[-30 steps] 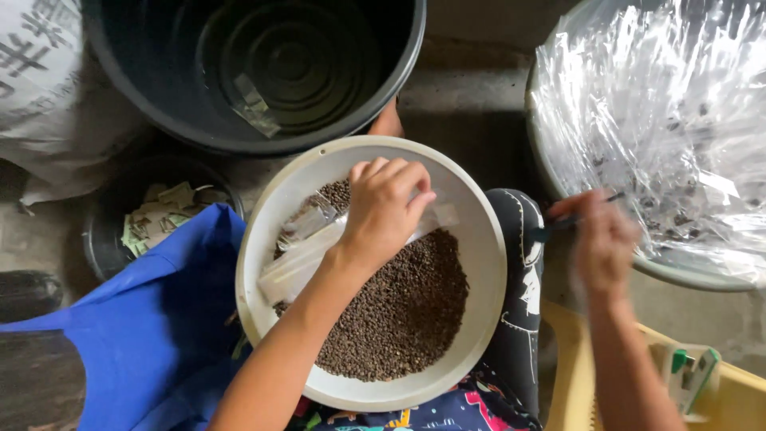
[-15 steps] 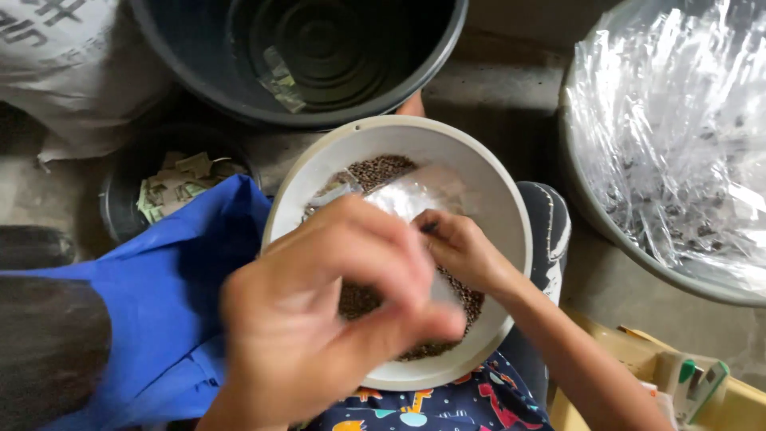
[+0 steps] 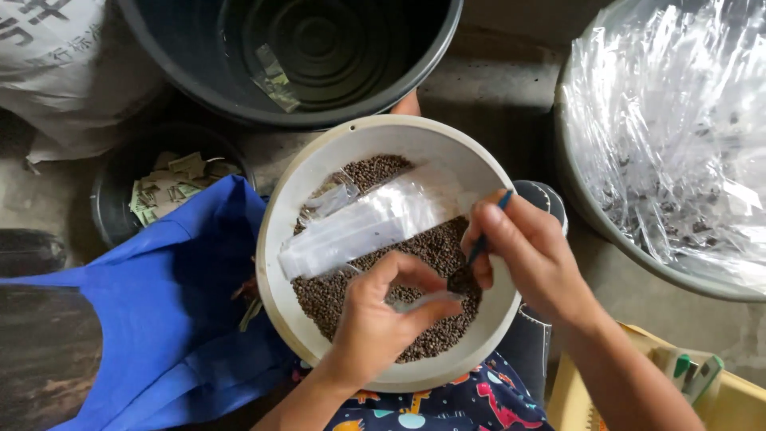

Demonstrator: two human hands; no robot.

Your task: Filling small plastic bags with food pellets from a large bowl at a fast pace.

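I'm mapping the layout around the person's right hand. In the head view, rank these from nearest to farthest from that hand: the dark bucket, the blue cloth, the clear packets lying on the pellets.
From the right hand:
1. Clear packets, just to its left, inside the white bowl.
2. Dark bucket, above, past the bowl's far rim.
3. Blue cloth, far left, beyond the bowl.

My left hand [image 3: 375,319] and right hand [image 3: 531,255] crowd the near half of the round white bowl [image 3: 275,263]. Clear plastic sleeves [image 3: 363,227] block the bowl's middle; bare brown pellets [image 3: 375,169] at far rim stay reachable. Blue cloth bag [image 3: 159,303] presses left rim, dark plastic bucket [image 3: 199,88] just beyond.
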